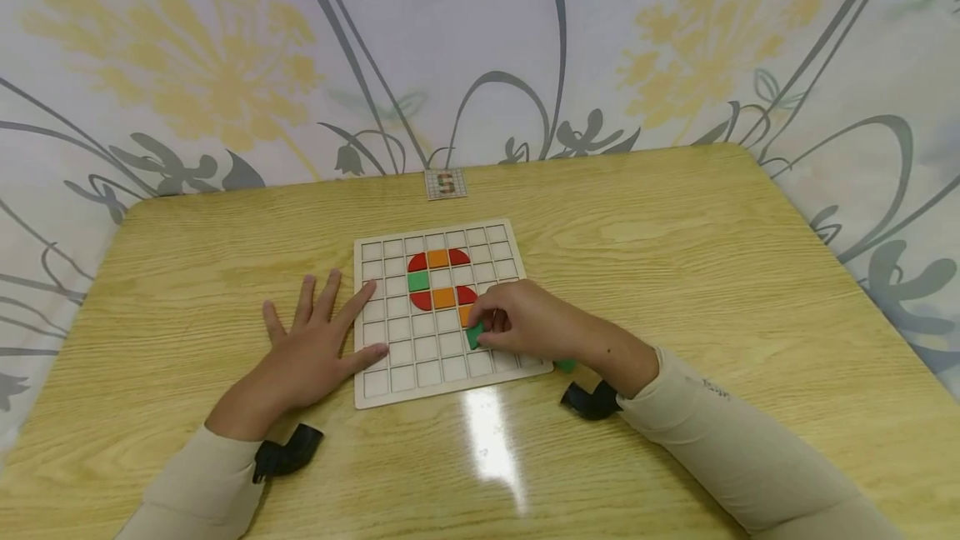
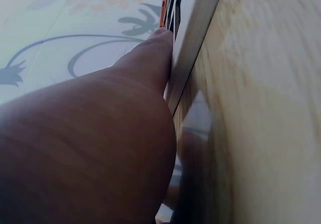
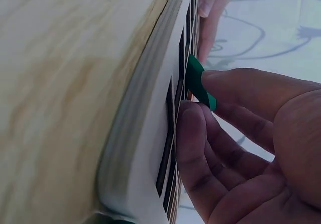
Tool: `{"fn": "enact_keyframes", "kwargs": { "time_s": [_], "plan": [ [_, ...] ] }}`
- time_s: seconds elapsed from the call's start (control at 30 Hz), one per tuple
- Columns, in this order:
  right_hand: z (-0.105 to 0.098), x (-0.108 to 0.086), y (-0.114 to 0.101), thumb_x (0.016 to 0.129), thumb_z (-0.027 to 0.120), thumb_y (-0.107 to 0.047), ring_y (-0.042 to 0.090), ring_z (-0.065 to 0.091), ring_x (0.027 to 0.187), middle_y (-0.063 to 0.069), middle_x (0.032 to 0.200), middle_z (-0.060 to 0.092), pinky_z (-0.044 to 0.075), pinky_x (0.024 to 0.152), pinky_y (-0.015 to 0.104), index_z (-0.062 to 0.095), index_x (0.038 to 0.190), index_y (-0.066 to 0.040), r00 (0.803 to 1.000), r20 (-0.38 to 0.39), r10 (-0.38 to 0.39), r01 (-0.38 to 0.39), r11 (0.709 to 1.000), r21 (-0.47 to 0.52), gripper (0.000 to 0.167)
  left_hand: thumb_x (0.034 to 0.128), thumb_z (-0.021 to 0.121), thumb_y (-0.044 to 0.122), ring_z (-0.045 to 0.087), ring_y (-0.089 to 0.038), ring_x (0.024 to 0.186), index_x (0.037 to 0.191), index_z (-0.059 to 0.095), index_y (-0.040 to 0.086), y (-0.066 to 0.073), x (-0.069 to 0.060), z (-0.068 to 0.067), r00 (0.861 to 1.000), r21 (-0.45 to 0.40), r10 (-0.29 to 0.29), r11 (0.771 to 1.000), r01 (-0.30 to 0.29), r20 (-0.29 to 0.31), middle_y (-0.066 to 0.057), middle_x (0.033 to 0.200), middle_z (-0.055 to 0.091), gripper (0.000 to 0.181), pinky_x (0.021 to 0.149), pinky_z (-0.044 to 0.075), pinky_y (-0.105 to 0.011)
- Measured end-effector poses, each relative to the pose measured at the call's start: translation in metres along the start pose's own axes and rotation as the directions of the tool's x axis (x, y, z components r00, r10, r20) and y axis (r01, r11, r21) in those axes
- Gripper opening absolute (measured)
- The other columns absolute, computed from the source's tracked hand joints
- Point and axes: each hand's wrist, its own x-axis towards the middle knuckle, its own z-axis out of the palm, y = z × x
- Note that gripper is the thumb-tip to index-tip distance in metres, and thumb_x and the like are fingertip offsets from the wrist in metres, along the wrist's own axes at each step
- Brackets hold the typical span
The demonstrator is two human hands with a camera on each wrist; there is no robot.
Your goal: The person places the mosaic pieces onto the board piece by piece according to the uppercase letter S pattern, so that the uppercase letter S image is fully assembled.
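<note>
A pale gridded board (image 1: 420, 392) lies on the table, with red, orange and green tiles set in some of its squares. My right hand (image 1: 536, 323) pinches a green tile (image 1: 474, 335) between thumb and fingers, just below an orange tile (image 1: 466, 316) in the grid. In the right wrist view the green tile (image 3: 198, 81) stands tilted against the board's surface. My left hand (image 1: 311, 357) rests with fingers spread, its thumb and index finger on the board's left edge. The left wrist view shows the thumb (image 2: 150, 53) against that edge.
A small card (image 1: 446, 184) with a coloured pattern on a grid lies behind the board. Another green piece (image 1: 566, 365) is partly hidden under my right wrist. The wooden table (image 1: 675, 240) ends at a patterned curtain (image 1: 480, 48).
</note>
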Motion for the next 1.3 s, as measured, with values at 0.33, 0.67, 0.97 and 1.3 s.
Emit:
{"fn": "enact_keyframes", "kwargs": {
  "time_s": [0.33,0.67,0.97,1.3],
  "plan": [
    [0.0032,-0.0008,0.0012,0.089,0.075,-0.010,0.006,0.056,0.077,-0.004,0.085,0.064,0.052,0.070,0.019,0.073,0.098,-0.010,1.000,-0.012,0.005,-0.005,1.000,-0.017,0.009,0.0945,0.047,0.070,-0.021,-0.045,0.151,0.162,0.007,0.036,-0.0012,0.0011,0.0012,1.000,0.011,-0.001,1.000,0.001,-0.002,-0.017,0.168,-0.013,0.086,0.101,-0.023,-0.079],
    [0.0045,-0.0010,0.0015,0.090,0.074,-0.008,0.007,0.055,0.075,-0.003,0.082,0.063,0.050,0.068,0.019,0.073,0.093,-0.009,1.000,-0.019,-0.017,0.017,1.000,-0.022,0.004,0.0943,0.047,0.070,-0.021,-0.044,0.151,0.162,0.007,0.037,-0.0027,0.0019,0.0026,1.000,0.013,0.000,1.000,0.000,-0.006,-0.016,0.168,-0.013,0.086,0.101,-0.023,-0.079],
    [0.0044,0.0003,-0.0001,0.089,0.074,-0.007,0.007,0.054,0.074,-0.003,0.081,0.062,0.049,0.067,0.019,0.073,0.092,-0.010,1.000,-0.025,-0.009,0.008,0.999,-0.040,0.004,0.0936,0.047,0.071,-0.021,-0.044,0.152,0.162,0.007,0.038,-0.0026,0.0017,0.0019,1.000,0.014,-0.008,1.000,0.008,-0.007,-0.015,0.168,-0.013,0.086,0.102,-0.023,-0.079],
    [-0.0043,-0.0040,0.0021,0.096,0.068,-0.013,0.008,0.055,0.076,-0.006,0.089,0.068,0.050,0.068,0.021,0.074,0.098,-0.013,0.999,-0.031,0.018,-0.018,1.000,-0.016,0.006,0.0943,0.048,0.070,-0.022,-0.045,0.151,0.162,0.007,0.036,-0.0023,0.0016,0.0019,1.000,0.002,0.004,1.000,-0.004,-0.002,-0.017,0.168,-0.014,0.086,0.100,-0.025,-0.078]
  ]
}}
